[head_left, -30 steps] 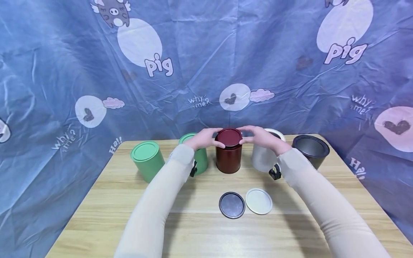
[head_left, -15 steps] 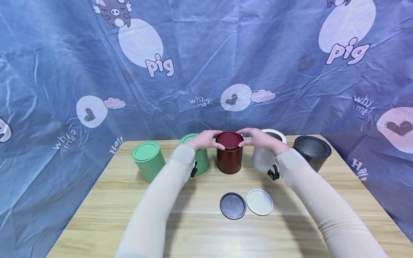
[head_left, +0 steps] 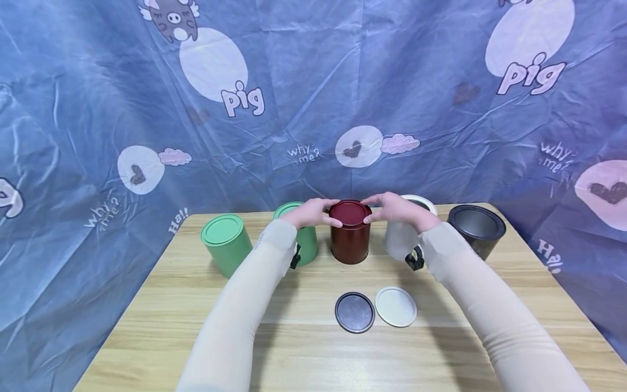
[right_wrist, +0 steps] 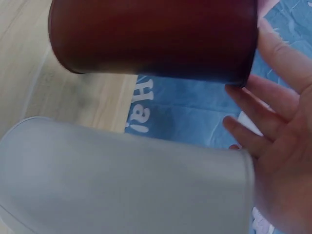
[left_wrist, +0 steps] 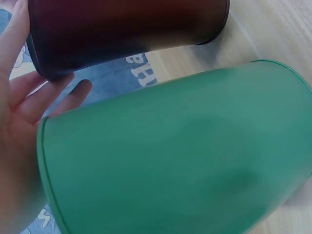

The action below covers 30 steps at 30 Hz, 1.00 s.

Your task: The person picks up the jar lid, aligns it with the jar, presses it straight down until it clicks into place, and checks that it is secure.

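A dark red canister (head_left: 350,247) stands upright at the back middle of the table, with a matching red lid (head_left: 350,212) on its top. My left hand (head_left: 313,212) holds the lid's left side, thumb in front and fingers reaching behind. From the opposite side my right hand (head_left: 395,210) grips it the same way. In the left wrist view, fingertips meet the red canister's top rim beside a green canister (left_wrist: 180,151). The right wrist view has fingers at that rim too, next to a white canister (right_wrist: 126,180), which stands uncovered in the head view.
Another green canister (head_left: 227,247), lid on, stands at the left. At the right is an uncovered black canister (head_left: 477,228). A black lid (head_left: 355,312) and a white lid (head_left: 395,306) lie flat in front. A blue printed curtain (head_left: 294,71) hangs behind.
The red lid, raised a little with a dark gap below it a second ago, has come down onto the canister. Both hands keep their places around it.
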{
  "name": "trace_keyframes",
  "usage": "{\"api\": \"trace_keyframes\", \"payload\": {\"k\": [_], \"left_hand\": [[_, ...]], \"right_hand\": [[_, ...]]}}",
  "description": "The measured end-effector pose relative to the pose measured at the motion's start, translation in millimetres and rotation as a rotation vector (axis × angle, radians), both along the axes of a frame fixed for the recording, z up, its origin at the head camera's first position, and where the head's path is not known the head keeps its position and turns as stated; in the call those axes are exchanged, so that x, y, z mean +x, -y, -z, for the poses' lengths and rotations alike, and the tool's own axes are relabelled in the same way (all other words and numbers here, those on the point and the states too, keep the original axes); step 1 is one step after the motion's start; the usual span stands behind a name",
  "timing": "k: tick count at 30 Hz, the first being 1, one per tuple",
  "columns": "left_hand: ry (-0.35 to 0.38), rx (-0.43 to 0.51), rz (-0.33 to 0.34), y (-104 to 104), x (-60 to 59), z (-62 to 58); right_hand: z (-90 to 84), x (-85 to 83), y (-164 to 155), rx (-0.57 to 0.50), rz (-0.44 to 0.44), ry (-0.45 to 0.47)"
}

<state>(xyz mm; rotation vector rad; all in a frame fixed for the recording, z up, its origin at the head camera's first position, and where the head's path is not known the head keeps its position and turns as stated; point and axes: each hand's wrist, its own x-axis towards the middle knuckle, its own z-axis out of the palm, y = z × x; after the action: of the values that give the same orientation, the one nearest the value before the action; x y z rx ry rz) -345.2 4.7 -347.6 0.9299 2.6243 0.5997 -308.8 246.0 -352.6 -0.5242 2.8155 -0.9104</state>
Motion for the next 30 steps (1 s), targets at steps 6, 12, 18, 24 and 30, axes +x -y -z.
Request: {"api": "trace_keyframes", "payload": {"k": [6, 12, 18, 24, 30], "left_hand": [[0.039, -0.042, 0.016, 2.1, 1.3, -1.8], [0.056, -0.038, 0.053, 2.6, 0.9, -2.4], [0.061, -0.031, 0.042, 2.5, 0.0, -1.2], [0.044, -0.033, 0.029, 2.2, -0.5, -1.1], [0.049, -0.003, -0.002, 0.2, -1.3, -0.3]], "right_hand": [[-3.5, 0.5, 1.4, 0.045, 0.002, -0.010], [-3.7, 2.1, -0.6, 0.043, 0.001, 0.005], [-4.2, 3.3, -3.3, 0.022, -0.001, 0.028], [-4.6, 3.6, -3.1, 0.009, 0.018, 0.057], [-4.1, 2.7, -2.2, 0.004, 0.022, 0.061]]}}
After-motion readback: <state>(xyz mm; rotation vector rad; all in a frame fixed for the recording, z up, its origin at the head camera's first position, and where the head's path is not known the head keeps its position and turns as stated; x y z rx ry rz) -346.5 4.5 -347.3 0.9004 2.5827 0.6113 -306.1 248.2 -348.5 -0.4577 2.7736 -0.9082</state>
